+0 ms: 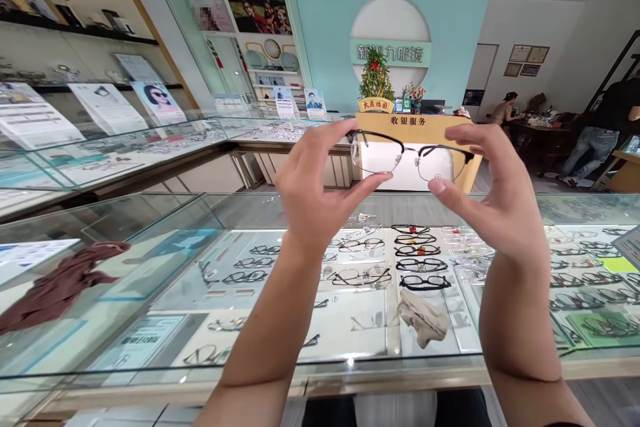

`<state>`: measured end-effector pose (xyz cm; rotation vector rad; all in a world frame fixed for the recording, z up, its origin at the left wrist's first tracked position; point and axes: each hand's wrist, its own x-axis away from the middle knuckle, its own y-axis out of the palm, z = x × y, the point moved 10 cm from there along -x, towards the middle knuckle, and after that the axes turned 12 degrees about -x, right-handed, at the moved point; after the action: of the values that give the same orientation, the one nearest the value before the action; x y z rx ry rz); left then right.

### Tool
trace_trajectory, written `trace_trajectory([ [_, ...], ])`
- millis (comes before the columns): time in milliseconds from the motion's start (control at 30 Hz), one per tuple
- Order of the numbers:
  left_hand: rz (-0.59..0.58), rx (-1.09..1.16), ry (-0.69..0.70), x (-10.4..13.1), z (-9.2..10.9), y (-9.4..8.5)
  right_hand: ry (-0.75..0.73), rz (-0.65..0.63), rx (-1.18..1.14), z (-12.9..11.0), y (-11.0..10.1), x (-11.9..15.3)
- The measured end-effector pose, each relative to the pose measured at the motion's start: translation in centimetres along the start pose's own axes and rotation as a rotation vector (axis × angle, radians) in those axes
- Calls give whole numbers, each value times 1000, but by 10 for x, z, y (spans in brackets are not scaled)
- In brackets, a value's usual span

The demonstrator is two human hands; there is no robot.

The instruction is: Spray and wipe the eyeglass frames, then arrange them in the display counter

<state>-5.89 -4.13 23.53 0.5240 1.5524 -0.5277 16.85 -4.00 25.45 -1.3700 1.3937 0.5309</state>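
A pair of eyeglasses [411, 149] with black upper rims and clear lenses is held up in front of me, above the glass display case [350, 353]. My left hand [320, 180] pinches its left side between thumb and fingers. At the other end, my right hand [500, 187] grips the right lens edge, thumb low and fingers on top. The temples are mostly hidden behind the front. Below, on the case's glass top, lies a crumpled beige cloth [423, 319].
Rows of eyeglass frames [420, 265] sit inside the case. A brown cloth [65, 280] lies at left. Beyond stand more glass counters [190, 147] and a wooden cashier desk [470, 173] with a plant [376, 77]. Two people [600, 120] are at the far right.
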Motion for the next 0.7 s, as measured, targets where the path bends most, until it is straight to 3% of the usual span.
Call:
trace_trajectory([
  [100,30,-49,-91,4,-10,-3,-110,76,83,-8,-3,2],
  [333,54,-24,-144,5,-10,-9,-140,166,146,-7,-1,2],
  [700,-4,64,-279,10,-26,5,-29,199,79,9,4,1],
])
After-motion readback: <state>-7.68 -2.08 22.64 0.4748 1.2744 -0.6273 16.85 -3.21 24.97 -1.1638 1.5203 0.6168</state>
